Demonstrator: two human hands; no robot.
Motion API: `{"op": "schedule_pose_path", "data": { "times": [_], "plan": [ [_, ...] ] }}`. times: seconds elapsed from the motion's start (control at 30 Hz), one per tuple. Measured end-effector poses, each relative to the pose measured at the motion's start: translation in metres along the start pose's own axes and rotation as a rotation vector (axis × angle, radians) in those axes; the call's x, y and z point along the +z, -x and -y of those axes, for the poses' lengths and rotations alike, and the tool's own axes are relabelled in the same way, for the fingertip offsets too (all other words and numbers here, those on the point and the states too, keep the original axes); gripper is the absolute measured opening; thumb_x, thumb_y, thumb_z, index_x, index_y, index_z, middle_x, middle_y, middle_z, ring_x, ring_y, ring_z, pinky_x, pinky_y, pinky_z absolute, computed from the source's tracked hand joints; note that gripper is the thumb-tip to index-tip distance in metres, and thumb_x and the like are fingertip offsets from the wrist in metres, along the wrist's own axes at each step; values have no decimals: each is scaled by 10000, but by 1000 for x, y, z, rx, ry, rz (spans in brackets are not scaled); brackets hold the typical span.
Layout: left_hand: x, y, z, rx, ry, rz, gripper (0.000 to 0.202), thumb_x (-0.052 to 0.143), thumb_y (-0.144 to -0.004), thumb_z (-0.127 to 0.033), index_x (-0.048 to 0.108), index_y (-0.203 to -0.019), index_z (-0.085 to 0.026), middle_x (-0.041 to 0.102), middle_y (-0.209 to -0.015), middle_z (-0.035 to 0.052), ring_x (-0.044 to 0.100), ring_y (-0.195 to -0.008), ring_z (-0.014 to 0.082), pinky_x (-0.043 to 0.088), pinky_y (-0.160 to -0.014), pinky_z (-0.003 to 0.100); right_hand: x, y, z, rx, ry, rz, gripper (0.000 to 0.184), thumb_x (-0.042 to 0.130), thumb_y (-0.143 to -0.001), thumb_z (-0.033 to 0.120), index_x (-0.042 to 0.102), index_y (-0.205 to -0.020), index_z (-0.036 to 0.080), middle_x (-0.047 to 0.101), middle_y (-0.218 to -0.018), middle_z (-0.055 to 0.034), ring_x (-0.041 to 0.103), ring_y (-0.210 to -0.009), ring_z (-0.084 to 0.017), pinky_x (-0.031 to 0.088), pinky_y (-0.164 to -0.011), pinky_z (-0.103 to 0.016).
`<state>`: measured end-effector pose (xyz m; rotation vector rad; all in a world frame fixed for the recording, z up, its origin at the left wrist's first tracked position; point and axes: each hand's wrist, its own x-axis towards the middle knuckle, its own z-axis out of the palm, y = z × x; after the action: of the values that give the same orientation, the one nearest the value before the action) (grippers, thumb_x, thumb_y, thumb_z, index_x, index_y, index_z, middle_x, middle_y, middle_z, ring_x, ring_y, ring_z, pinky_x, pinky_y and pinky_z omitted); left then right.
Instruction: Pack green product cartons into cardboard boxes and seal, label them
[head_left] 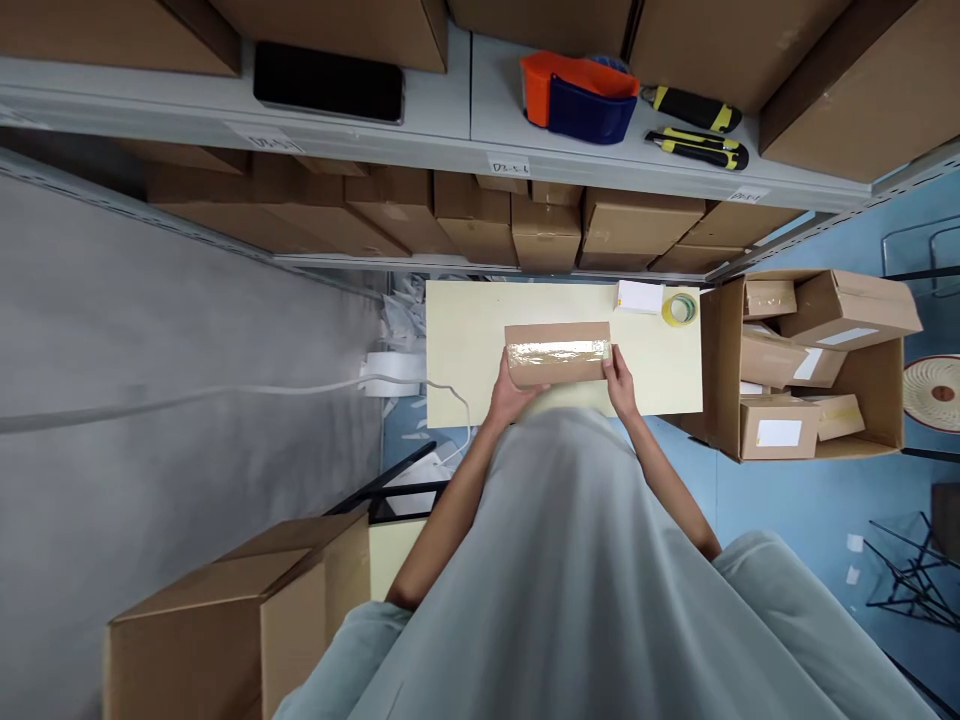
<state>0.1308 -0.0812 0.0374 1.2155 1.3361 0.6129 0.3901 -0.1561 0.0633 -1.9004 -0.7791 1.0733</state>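
A small brown cardboard box (pixel 559 352) sealed with clear tape lies on a pale yellow table (pixel 465 350). My left hand (pixel 508 393) grips the box's left end, fingers wrapped round its edge. My right hand (pixel 621 383) holds the right end the same way. Both hands sit at the near side of the box. A roll of yellow tape (pixel 679 309) and a stack of white labels (pixel 640 297) lie at the table's far right corner.
An open carton (pixel 720 400) with several small labelled boxes stands right of the table. The shelf above holds an orange-blue tape dispenser (pixel 581 97), two utility knives (pixel 697 130), a black phone (pixel 328 82) and cartons. Another open carton (pixel 240 620) sits near left.
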Motion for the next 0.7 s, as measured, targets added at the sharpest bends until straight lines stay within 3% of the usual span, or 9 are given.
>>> {"op": "schedule_pose_path", "data": {
  "times": [0.07, 0.13, 0.2, 0.3, 0.4, 0.5, 0.7],
  "plan": [
    [-4, 5, 5, -2, 7, 43, 1541, 1076, -583, -623, 229, -1821, -269, 541, -1736, 187, 555, -1588, 392, 438, -1343, 531, -4, 12, -4, -27, 25, 41, 1257, 678, -855, 914, 322, -1804, 171, 383, -1842, -134, 398, -1705, -318, 301, -1418, -477],
    [-9, 9, 5, 1, -14, 48, 1416, 1056, -647, -594, 304, -1803, -270, 556, -1729, 175, 574, -1572, 382, 451, -1334, 522, -11, 19, -3, -50, 84, 87, 1338, 836, -756, 848, 319, -1805, 197, 449, -1809, -133, 457, -1667, -349, 344, -1399, -508],
    [-15, 11, 1, 17, -57, 21, 1204, 1000, -755, -581, 418, -1760, -263, 593, -1706, 144, 589, -1564, 360, 455, -1332, 496, -20, 21, 3, -60, 134, 119, 1283, 866, -746, 807, 385, -1778, 215, 572, -1723, -131, 582, -1564, -370, 433, -1346, -535],
    [-21, 7, -12, 37, -142, -30, 850, 879, -909, -565, 599, -1644, -242, 682, -1620, 112, 633, -1527, 327, 473, -1314, 451, -35, 15, 19, -82, 218, 92, 959, 759, -865, 791, 591, -1638, 249, 758, -1505, -104, 746, -1317, -353, 576, -1199, -528],
    [-20, -6, -26, 36, -195, -38, 583, 695, -1053, -550, 715, -1526, -210, 780, -1477, 117, 745, -1370, 307, 563, -1184, 405, -44, 1, 34, -76, 395, 14, 678, 610, -976, 797, 784, -1319, 239, 855, -1205, -112, 797, -1081, -333, 628, -1033, -476],
    [-12, -24, -34, 25, -296, -6, 506, 590, -1107, -541, 783, -1423, -196, 840, -1343, 117, 800, -1202, 305, 598, -1034, 367, -42, -17, 39, -41, 546, -30, 639, 513, -1022, 805, 797, -1064, 235, 852, -1034, -123, 789, -972, -325, 596, -914, -405],
    [2, -44, -24, -84, -470, 14, 476, 478, -1144, -451, 797, -1366, -176, 852, -1270, 154, 790, -1149, 332, 587, -1000, 388, -31, -46, 19, 0, 581, 0, 721, 354, -1063, 811, 785, -991, 237, 831, -903, -107, 744, -848, -292, 534, -793, -345]
  ]
}}
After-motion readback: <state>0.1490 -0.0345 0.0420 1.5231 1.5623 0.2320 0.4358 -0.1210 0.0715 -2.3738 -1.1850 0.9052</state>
